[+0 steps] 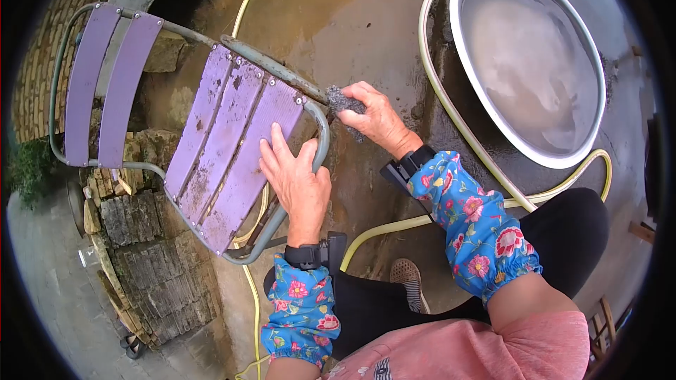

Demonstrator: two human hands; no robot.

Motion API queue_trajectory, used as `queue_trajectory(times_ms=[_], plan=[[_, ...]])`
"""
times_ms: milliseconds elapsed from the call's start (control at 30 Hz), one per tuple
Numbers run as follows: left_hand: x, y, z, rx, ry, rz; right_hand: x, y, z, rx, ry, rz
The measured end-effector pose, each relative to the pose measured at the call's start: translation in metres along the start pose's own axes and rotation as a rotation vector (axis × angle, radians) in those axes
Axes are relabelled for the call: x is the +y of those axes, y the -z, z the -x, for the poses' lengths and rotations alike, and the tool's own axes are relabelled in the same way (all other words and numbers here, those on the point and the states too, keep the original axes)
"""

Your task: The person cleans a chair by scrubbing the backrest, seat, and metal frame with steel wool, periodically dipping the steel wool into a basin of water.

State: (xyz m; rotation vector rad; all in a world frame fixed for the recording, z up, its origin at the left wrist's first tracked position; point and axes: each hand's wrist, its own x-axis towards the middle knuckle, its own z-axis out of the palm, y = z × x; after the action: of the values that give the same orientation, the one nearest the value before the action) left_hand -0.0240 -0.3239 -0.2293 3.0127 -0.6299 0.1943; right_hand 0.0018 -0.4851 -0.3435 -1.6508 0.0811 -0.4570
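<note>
A chair [243, 144] with purple slats and a grey-green metal tube frame lies tilted at the left, dark dirt marks on its seat. My left hand [296, 179] rests on the front seat slat, fingers spread, its thumb side near the frame's front bend. In my right hand [380, 123] is a grey scouring pad [345, 104], pinched between thumb and fingers. The pad sits against or very close to the corner of the metal frame; exact contact is hard to see. Both forearms wear blue flowered sleeves and black wrist straps.
A large metal basin [598, 109] of cloudy water stands at the upper right. A yellowish hose [443, 91] curls round it and runs across the wet floor past my foot [408, 281]. Stacked stone slabs [155, 267] lie at the lower left, with a plant [32, 172] beyond.
</note>
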Motion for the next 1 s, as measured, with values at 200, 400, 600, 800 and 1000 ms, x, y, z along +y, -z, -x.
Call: queue_trajectory(times_ms=[200, 400, 600, 800, 1000], plan=[[0.001, 0.001, 0.0, 0.007, -0.002, 0.021, -0.007, -0.003, -0.012, -0.02, 0.03, -0.048], [-0.001, 0.001, -0.005, 0.007, 0.016, 0.018, 0.046, 0.002, 0.022, -0.033, -0.133, 0.135], [-0.001, 0.002, 0.002, -0.004, 0.011, 0.02, -0.001, -0.005, -0.007, 0.003, 0.041, -0.059], [-0.001, 0.004, -0.004, -0.001, -0.002, 0.041, 0.023, 0.04, -0.003, -0.042, -0.066, 0.281], [0.004, 0.013, 0.001, 0.043, -0.025, 0.153, 0.0, 0.208, -0.091, 0.25, -0.091, 0.718]])
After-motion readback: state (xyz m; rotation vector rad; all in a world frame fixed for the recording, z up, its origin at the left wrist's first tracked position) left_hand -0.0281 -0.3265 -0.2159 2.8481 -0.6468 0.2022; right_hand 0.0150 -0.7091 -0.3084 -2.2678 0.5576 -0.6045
